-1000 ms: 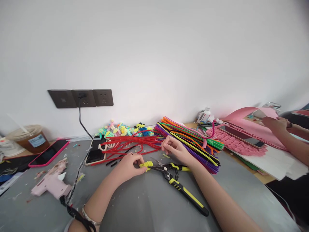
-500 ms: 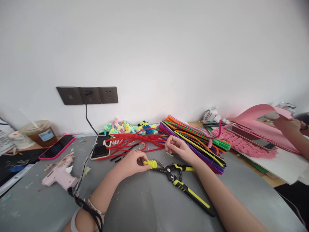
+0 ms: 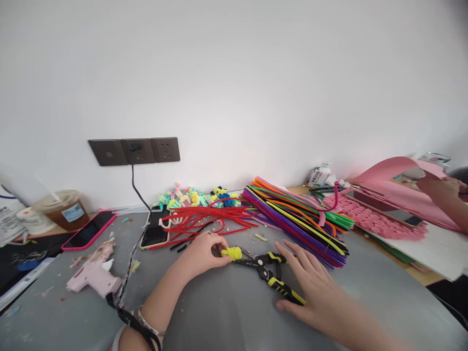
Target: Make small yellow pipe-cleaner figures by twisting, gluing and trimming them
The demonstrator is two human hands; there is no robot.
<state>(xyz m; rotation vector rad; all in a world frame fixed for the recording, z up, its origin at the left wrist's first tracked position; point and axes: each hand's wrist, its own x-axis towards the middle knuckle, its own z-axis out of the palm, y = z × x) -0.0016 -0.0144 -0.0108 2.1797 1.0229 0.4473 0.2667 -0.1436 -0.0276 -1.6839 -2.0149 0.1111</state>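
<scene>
My left hand (image 3: 202,253) rests on the grey table and pinches a small coiled yellow pipe cleaner (image 3: 231,253). The coil sits right at the jaws of black-and-yellow pliers (image 3: 268,273) that lie on the table. My right hand (image 3: 310,282) is over the plier handles with fingers spread, and it grips nothing. Loose red pipe cleaners (image 3: 204,217) lie just beyond both hands. A thick bundle of mixed-colour pipe cleaners (image 3: 300,217) lies to the right of them.
A pink glue gun (image 3: 95,273) lies at the left, beside a pink-cased phone (image 3: 89,230), a second phone (image 3: 155,234) on a charging cable, and an iced drink cup (image 3: 62,209). Small finished pieces (image 3: 190,196) sit by the wall. Another person's hand (image 3: 440,190) holds pink paper at the far right.
My right hand left the red pipe cleaners and came down toward me, opening over the plier handles. My left hand kept its pinch on the yellow coil.
</scene>
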